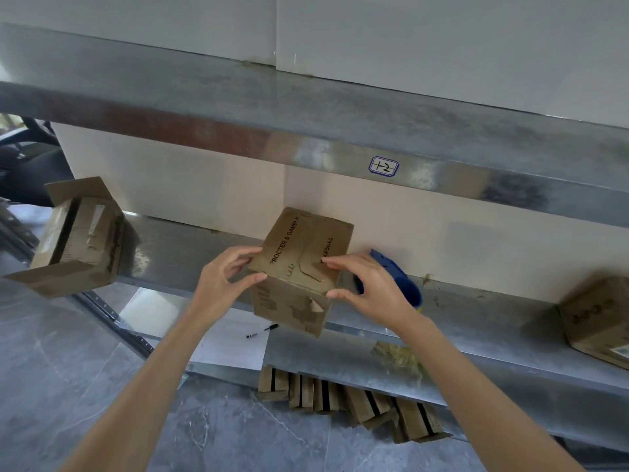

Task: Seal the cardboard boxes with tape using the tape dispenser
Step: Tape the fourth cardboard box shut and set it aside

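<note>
A small brown cardboard box (303,253) with black print sits tilted at the front edge of the middle metal shelf (476,321), its top flaps folded shut. My left hand (226,281) grips its left top edge, fingers above and thumb on the side. My right hand (367,284) holds the right top corner the same way. Behind my right hand lies a blue tape dispenser (401,277), partly hidden by that hand. No tape shows on the box top.
An open cardboard box (78,236) stands at the shelf's left end, another box (599,321) at the right edge. Below are a white sheet with a pen (262,331) and several flat cardboard pieces (350,400). An upper shelf (306,107) overhangs.
</note>
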A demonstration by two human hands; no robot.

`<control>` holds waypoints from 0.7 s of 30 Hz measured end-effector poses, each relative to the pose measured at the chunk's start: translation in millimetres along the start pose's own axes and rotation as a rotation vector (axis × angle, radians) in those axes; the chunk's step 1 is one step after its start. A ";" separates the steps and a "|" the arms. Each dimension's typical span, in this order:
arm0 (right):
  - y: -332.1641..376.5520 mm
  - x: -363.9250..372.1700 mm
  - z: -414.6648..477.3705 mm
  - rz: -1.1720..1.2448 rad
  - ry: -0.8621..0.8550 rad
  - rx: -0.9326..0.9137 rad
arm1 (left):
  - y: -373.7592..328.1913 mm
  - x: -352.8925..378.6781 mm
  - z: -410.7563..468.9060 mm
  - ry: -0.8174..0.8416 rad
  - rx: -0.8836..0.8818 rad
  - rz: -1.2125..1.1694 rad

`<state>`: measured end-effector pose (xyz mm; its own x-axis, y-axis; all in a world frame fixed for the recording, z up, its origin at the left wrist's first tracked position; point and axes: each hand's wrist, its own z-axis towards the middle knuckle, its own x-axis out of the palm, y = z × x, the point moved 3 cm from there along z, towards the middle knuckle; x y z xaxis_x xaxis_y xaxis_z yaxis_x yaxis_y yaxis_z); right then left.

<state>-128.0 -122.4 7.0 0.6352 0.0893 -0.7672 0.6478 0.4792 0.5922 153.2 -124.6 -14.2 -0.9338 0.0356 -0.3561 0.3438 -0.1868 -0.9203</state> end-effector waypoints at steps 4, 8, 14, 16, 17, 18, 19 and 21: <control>16.8 12.3 9.7 0.037 -0.055 -0.029 | 7.0 -9.1 3.5 -0.130 -0.053 0.041; 30.8 21.0 18.7 0.013 -0.057 -0.023 | 3.2 -8.1 4.8 -0.204 -0.062 0.046; 36.3 27.0 20.9 -0.129 -0.085 -0.078 | -1.1 7.3 8.6 -0.219 -0.157 0.107; 32.8 25.6 21.8 -0.136 -0.027 -0.078 | -0.3 13.3 7.6 -0.196 -0.182 0.228; 30.6 24.2 22.5 -0.162 -0.016 -0.084 | 0.0 16.0 7.0 -0.195 -0.177 0.263; 27.5 22.9 23.7 -0.191 -0.019 -0.086 | -1.0 17.9 6.7 -0.199 -0.166 0.267; 24.3 21.6 25.3 -0.208 -0.024 -0.075 | -0.2 18.6 7.4 -0.206 -0.157 0.248; 20.5 21.3 27.4 -0.218 -0.016 -0.024 | 3.3 17.5 9.8 -0.200 -0.143 0.204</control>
<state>-89.6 -134.7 9.6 0.4880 -0.0329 -0.8722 0.7607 0.5061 0.4065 137.0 -134.3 -21.9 -0.8403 -0.1849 -0.5096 0.5231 -0.0298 -0.8518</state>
